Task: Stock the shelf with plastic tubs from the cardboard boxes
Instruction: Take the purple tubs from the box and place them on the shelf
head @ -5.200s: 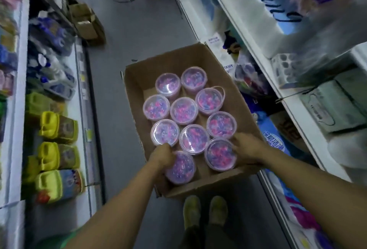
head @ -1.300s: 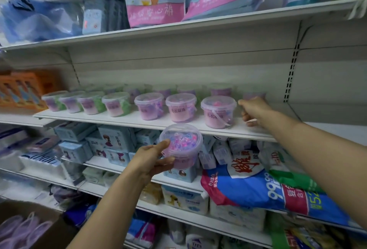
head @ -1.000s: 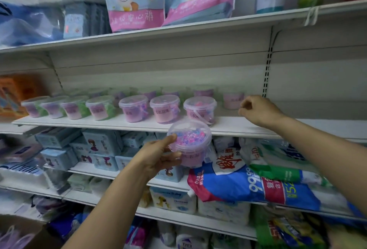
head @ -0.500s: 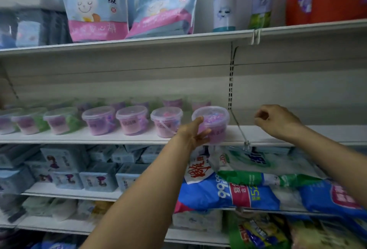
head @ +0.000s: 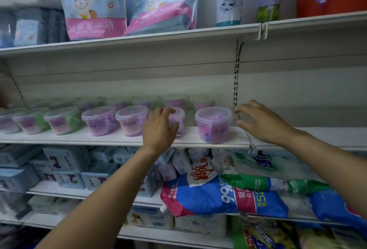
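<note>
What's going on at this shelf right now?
A person is stocking plastic tubs on the middle shelf. Their left grip curls round the second tub from the right in the front row. The right grip hovers open just right of the end tub, which stands upright near the shelf's front edge. Other tubs line the shelf to the left.

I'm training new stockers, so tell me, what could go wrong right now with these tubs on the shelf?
The end tub sits near the front edge of the shelf; the open right hand beside it could knock it off. The left hand curls round the neighbouring tub; pulling back carelessly might drag it forward. The wire divider could snag the right hand.
</note>
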Motion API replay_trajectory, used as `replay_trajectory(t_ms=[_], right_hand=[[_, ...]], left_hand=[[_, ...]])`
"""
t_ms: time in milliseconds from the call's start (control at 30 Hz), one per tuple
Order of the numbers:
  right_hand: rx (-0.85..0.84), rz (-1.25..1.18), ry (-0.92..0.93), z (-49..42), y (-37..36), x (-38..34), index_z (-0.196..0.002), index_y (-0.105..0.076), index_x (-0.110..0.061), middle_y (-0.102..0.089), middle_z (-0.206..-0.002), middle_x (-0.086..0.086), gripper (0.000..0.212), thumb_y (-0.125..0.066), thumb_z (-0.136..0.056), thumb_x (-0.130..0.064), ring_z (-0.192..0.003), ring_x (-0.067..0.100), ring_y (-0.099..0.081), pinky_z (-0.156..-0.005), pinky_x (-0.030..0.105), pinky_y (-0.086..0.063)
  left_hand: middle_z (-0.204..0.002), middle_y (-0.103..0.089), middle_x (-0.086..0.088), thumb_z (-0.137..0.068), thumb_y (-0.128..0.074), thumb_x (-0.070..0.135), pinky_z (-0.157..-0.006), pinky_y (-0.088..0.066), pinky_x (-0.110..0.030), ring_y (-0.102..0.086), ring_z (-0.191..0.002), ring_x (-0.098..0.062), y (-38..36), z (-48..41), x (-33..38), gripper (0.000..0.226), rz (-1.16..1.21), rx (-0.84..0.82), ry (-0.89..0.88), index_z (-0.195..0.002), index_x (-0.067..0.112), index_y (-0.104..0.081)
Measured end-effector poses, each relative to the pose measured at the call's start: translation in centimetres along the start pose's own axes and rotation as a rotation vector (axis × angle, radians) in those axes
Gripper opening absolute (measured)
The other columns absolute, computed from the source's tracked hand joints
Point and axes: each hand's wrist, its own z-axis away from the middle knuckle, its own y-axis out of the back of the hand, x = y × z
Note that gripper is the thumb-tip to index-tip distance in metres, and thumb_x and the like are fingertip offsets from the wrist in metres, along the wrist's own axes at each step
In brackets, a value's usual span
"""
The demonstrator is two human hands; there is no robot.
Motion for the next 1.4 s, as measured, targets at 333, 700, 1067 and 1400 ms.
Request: replay_trajectory(t_ms=[333, 700, 1067, 1400], right_hand=[[0.036, 0.219, 0.098, -3.2, -3.7, -3.6, -0.127, -0.059, -0.034, -0.052, -0.114, -0.001, 0.034, -0.051, -0.094, -0.041, -0.108, 0.019, -0.040, -0.078, 0.031, -0.041], [0.024, 0.350, 0.048, -5.4, -4.7, -6.5, -0.118, -0.066, -0.023, -0.051, -0.119, 0.005, 0.036, -0.051, -0.092, -0.045, -0.112, 0.023, -0.047, -0.076, 0.031, -0.040], [0.109, 0.051, 0.241, -3.6, -5.5, -13.9, -0.139, -0.039, -0.025, -0.045, -0.134, 0.003, 0.052, -0.055, -0.090, -0.030, -0.119, 0.023, -0.045, -0.095, 0.039, -0.041], [-0.091, -0.116, 0.538, -3.8, -16.0, -32.3, -0.134, -0.038, -0.030, -0.054, -0.127, -0.002, 0.049, -0.056, -0.089, -0.033, -0.109, 0.024, -0.056, -0.081, 0.042, -0.051]], left_hand=[[-0.129, -0.062, 0.001, -0.095, -0.053, 0.023, -0.082, -0.049, -0.039, -0.052, -0.114, -0.027, -0.1, -1.6, -3.3, 0.030, -0.116, -0.041, -0.026, -0.123, 0.026, -0.064], [-0.127, -0.063, 0.003, -0.094, -0.052, 0.022, -0.076, -0.051, -0.037, -0.050, -0.115, -0.025, 0.0, -1.9, -3.1, 0.031, -0.149, -0.051, 0.016, -0.122, 0.030, -0.064], [-0.132, -0.054, 0.002, -0.090, -0.058, 0.038, -0.080, -0.053, -0.041, -0.058, -0.110, -0.020, 7.4, 4.6, -6.8, 0.050, -0.069, 0.030, 0.052, -0.137, 0.025, -0.043], [-0.127, -0.046, 0.006, -0.092, -0.052, 0.045, -0.070, -0.052, -0.039, -0.058, -0.102, -0.017, 18.1, 19.5, -22.1, 0.052, -0.345, -0.004, 0.337, -0.139, 0.030, -0.035]])
